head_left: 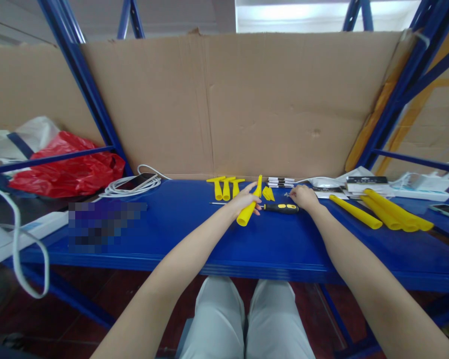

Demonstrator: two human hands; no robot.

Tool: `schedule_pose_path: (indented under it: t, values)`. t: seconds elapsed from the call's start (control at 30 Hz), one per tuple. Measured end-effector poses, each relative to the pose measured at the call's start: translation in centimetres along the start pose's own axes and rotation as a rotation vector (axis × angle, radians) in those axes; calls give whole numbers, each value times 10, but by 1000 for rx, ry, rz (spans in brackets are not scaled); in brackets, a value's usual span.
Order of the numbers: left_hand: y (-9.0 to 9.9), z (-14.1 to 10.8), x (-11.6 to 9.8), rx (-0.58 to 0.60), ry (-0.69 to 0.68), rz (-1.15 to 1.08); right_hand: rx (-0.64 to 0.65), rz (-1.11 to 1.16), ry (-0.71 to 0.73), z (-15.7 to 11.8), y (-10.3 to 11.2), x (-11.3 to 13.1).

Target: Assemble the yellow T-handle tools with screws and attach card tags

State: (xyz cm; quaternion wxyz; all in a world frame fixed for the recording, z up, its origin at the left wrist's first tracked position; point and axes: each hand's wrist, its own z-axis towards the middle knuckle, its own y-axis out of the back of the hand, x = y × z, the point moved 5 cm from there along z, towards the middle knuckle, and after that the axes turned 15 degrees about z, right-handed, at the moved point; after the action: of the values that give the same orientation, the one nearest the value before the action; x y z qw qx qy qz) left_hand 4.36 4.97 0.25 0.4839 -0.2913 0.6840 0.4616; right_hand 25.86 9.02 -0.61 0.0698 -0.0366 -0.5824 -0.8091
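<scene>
Small screws (286, 195) could scatter if the right hand (304, 197) brushes them; its fingers curl, grip unclear.
The left hand (243, 200) closes around a yellow tube (248, 212) at mid-counter (194, 229), left of the screwdriver handle (284, 208); its wide mouth points near and slightly left, long axis running near to far.

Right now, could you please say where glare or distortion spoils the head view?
Head view: the light strip up top is washed out; the blue posts splay, as with a wide lens; a table patch at left is pixelated; bits by the right hand are too small to identify.
</scene>
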Motion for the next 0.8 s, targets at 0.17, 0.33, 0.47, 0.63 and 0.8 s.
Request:
schedule_pose_path:
  t: [0.17, 0.33, 0.47, 0.63, 0.8]
  values:
    - [0, -1, 0, 7, 8, 11, 23, -1, 13, -2, 3, 4]
    - [0, -2, -2, -7, 1, 1, 49, 44, -13, -2, 3, 2]
    - [1, -2, -1, -17, 5, -3, 50, 93, 3, -2, 3, 1]
    - [1, 1, 1, -6, 13, 4, 67, 116, -6, -1, 2, 0]
    - [1, 0, 0, -1, 13, 3, 81, 109, -13, 0, 1, 1]
